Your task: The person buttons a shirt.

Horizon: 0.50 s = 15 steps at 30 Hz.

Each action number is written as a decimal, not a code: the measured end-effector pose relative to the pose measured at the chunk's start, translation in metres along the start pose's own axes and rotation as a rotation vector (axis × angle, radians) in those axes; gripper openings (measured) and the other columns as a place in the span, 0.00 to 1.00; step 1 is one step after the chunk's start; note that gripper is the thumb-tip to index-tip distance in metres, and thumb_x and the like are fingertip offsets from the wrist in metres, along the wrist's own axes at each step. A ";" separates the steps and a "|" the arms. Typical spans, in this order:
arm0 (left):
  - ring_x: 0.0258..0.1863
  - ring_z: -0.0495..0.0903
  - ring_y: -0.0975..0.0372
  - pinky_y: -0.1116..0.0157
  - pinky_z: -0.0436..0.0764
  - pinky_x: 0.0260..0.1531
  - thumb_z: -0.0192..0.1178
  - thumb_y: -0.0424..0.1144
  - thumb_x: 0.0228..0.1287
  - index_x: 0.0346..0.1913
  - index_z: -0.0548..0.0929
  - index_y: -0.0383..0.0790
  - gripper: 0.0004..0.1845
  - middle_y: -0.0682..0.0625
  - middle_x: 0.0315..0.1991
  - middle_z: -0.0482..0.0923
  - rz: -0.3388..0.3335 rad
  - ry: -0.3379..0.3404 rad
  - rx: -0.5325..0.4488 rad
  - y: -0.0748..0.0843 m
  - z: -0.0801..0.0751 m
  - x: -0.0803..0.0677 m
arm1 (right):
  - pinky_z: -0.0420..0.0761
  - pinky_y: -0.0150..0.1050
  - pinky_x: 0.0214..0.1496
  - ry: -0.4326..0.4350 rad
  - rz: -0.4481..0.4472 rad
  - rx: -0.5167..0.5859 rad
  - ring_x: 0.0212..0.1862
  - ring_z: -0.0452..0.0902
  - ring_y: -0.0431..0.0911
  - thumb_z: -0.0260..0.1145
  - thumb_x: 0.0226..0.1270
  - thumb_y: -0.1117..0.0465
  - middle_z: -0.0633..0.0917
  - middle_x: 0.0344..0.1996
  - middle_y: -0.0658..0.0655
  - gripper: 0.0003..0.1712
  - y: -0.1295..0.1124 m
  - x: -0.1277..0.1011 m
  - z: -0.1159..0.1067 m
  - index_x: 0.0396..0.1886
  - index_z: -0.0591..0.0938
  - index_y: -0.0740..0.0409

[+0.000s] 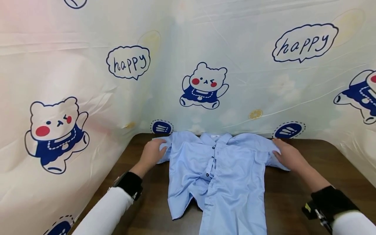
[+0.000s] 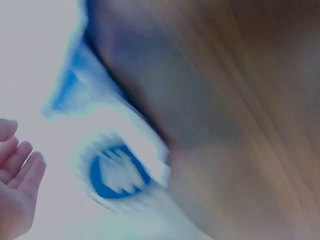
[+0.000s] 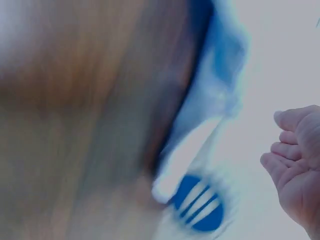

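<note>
We've got a printed backdrop (image 1: 176,39) walling off the far side and both flanks, hanging right behind the dark wooden desk (image 1: 293,192). Light blue shirt (image 1: 235,176) lies on the desk, buttons up, collar (image 1: 224,138) by the backdrop, short sleeves out to both sides; its lower end runs off the bottom of our head view. Front panel (image 1: 183,182) on the left is bunched and ends higher, baring some desk. White arm sleeves (image 1: 101,212) come in from the bottom corners, black wristbands (image 1: 129,184) at their ends. Left hand (image 1: 150,153) is over the shirt's sleeve on its side, thumb apart from bent fingers; right hand (image 1: 289,155) mirrors it. Both cover part of the sleeve ends, and the wrist views are smeared and washed out, so we can't tell whether either grips cloth. Counts, large to small: one desk, one shirt, two arm sleeves, three bear prints (image 1: 204,86) (right one cut off), two "happy" bubbles (image 1: 128,62), two wristbands, two hands, three striped badges (image 1: 162,126) (lower-left one cut off), three dark buttons (image 1: 213,148) showing on the shirt.
</note>
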<state>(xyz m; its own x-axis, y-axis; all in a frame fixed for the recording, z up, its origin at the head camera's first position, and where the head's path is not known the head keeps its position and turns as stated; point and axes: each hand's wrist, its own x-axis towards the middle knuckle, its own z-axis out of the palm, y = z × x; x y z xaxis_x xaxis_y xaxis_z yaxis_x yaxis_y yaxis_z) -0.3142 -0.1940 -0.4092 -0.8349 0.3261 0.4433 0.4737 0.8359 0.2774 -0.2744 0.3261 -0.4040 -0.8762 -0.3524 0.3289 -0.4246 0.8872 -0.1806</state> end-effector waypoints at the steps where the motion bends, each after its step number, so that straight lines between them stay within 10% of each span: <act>1: 0.45 0.82 0.48 0.52 0.80 0.46 0.68 0.32 0.58 0.45 0.85 0.30 0.13 0.39 0.44 0.84 0.064 -0.005 -0.033 0.012 -0.002 -0.004 | 0.73 0.63 0.55 0.055 -0.064 0.008 0.56 0.72 0.70 0.69 0.59 0.70 0.75 0.55 0.79 0.28 -0.016 -0.004 -0.003 0.57 0.73 0.82; 4: 0.46 0.82 0.49 0.53 0.80 0.47 0.70 0.36 0.57 0.48 0.83 0.29 0.18 0.40 0.46 0.83 0.232 -0.184 -0.120 0.042 0.000 -0.021 | 0.77 0.59 0.50 0.100 -0.239 0.026 0.51 0.78 0.65 0.74 0.53 0.68 0.81 0.50 0.74 0.28 -0.061 -0.022 -0.003 0.52 0.78 0.78; 7: 0.59 0.74 0.47 0.52 0.73 0.59 0.72 0.46 0.56 0.59 0.76 0.25 0.34 0.35 0.58 0.76 0.301 -0.461 -0.117 0.058 0.010 -0.037 | 0.74 0.60 0.55 -0.141 -0.249 0.075 0.57 0.74 0.66 0.74 0.57 0.57 0.77 0.55 0.75 0.34 -0.093 -0.042 0.007 0.55 0.76 0.78; 11: 0.72 0.52 0.41 0.49 0.58 0.68 0.75 0.57 0.48 0.71 0.59 0.24 0.57 0.29 0.72 0.53 0.225 -0.711 -0.073 0.065 0.017 -0.053 | 0.63 0.64 0.63 -0.487 -0.122 0.152 0.67 0.58 0.72 0.72 0.56 0.41 0.65 0.64 0.80 0.52 -0.106 -0.061 0.019 0.64 0.67 0.80; 15: 0.74 0.38 0.40 0.47 0.52 0.70 0.76 0.62 0.40 0.75 0.47 0.29 0.69 0.30 0.75 0.39 0.130 -0.817 -0.088 0.061 0.012 -0.064 | 0.59 0.66 0.64 -0.582 -0.054 0.201 0.69 0.50 0.74 0.73 0.51 0.37 0.59 0.66 0.82 0.62 -0.097 -0.077 0.021 0.67 0.61 0.81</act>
<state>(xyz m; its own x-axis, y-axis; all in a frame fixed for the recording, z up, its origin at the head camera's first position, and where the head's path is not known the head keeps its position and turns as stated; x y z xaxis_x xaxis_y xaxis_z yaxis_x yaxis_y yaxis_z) -0.2353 -0.1580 -0.4310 -0.6964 0.6641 -0.2721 0.5727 0.7427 0.3469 -0.1708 0.2612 -0.4316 -0.8090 -0.5503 -0.2066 -0.4570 0.8099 -0.3676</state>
